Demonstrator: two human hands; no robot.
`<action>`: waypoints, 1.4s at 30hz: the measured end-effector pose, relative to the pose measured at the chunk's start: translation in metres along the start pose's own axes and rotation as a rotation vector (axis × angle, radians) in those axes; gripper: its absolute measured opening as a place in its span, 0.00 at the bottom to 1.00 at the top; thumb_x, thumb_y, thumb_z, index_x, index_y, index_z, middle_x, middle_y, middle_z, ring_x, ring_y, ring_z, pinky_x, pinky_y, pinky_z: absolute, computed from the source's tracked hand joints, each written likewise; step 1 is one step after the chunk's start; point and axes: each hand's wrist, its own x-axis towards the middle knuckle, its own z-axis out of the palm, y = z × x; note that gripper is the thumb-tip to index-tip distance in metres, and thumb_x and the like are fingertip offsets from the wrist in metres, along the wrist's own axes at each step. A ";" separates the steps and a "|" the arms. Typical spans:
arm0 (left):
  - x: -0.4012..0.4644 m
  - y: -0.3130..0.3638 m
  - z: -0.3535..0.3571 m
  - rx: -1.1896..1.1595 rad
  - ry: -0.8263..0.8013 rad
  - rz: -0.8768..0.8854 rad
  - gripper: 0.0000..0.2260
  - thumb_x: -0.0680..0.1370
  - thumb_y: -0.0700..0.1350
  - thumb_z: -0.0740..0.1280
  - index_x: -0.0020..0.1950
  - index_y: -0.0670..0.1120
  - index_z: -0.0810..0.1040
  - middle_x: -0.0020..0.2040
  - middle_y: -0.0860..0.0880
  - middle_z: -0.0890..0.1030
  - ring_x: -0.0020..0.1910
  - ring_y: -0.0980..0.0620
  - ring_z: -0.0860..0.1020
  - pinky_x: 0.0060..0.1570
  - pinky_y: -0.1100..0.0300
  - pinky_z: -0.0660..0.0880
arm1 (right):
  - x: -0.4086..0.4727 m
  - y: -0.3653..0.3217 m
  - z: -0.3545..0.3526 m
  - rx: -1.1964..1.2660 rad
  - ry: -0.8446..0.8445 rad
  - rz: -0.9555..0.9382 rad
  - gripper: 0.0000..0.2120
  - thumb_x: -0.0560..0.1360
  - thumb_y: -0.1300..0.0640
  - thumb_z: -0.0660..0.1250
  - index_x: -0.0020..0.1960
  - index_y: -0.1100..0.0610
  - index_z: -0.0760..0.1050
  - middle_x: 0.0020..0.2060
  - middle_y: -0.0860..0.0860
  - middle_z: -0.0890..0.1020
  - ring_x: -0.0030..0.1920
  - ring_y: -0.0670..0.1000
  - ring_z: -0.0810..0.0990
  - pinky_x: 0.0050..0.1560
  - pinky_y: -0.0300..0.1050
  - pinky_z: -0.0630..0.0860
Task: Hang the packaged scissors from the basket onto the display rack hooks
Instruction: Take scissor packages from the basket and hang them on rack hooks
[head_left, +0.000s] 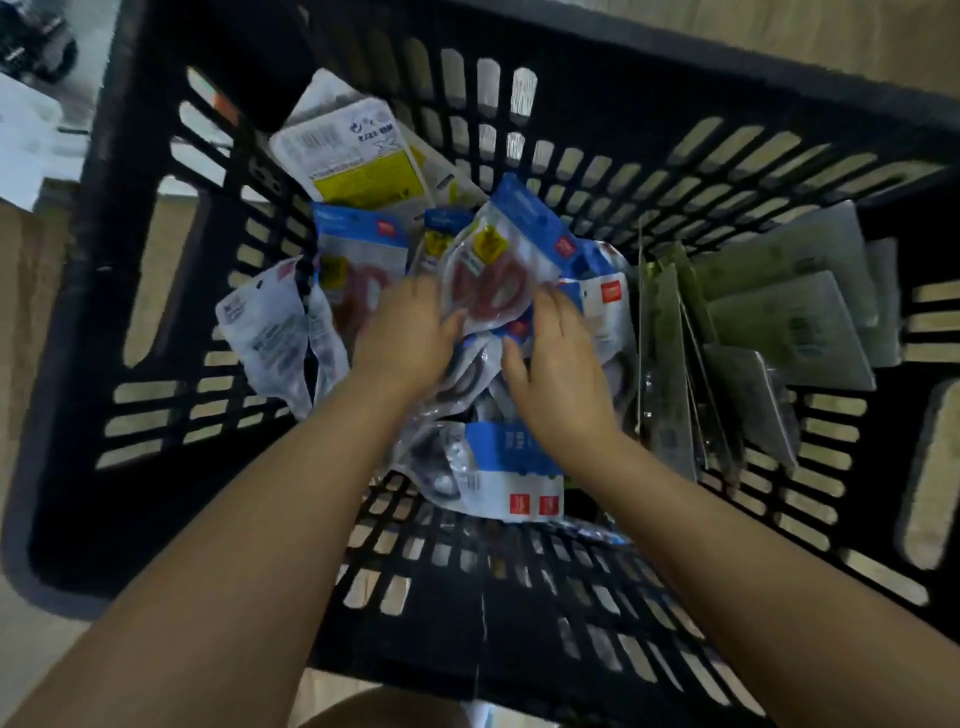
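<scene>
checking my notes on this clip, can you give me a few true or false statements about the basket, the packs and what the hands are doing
1. Both hands reach inside the black slotted plastic basket. True.
2. The left hand and right hand flank a clear scissors pack with a blue header and red handles. True.
3. The basket holds only scissors packs. False: flat grey-green packets stand along its right side.
4. The white and yellow labelled pack lies nearest the person. False: it leans at the far wall.
5. A display rack hook is in view. False: none shows.
</scene>
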 end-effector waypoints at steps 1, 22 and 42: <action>0.004 -0.002 0.002 0.006 0.011 0.001 0.17 0.80 0.49 0.61 0.62 0.37 0.69 0.60 0.37 0.72 0.60 0.40 0.70 0.55 0.49 0.67 | 0.005 0.001 0.004 0.011 0.028 -0.008 0.27 0.79 0.56 0.60 0.74 0.63 0.57 0.73 0.58 0.61 0.74 0.55 0.58 0.72 0.44 0.55; 0.003 -0.002 0.014 -0.899 0.017 -0.287 0.15 0.74 0.41 0.71 0.59 0.41 0.74 0.52 0.49 0.79 0.52 0.51 0.77 0.54 0.58 0.74 | 0.012 0.001 0.006 0.059 0.054 0.042 0.32 0.79 0.52 0.61 0.76 0.63 0.51 0.75 0.58 0.56 0.76 0.53 0.52 0.72 0.41 0.50; -0.011 -0.029 0.017 -1.375 -0.275 -0.437 0.13 0.80 0.49 0.62 0.58 0.44 0.79 0.49 0.47 0.84 0.46 0.52 0.83 0.43 0.61 0.79 | 0.044 -0.016 0.019 0.703 0.075 0.346 0.18 0.71 0.55 0.73 0.57 0.57 0.72 0.45 0.47 0.78 0.47 0.47 0.78 0.44 0.35 0.73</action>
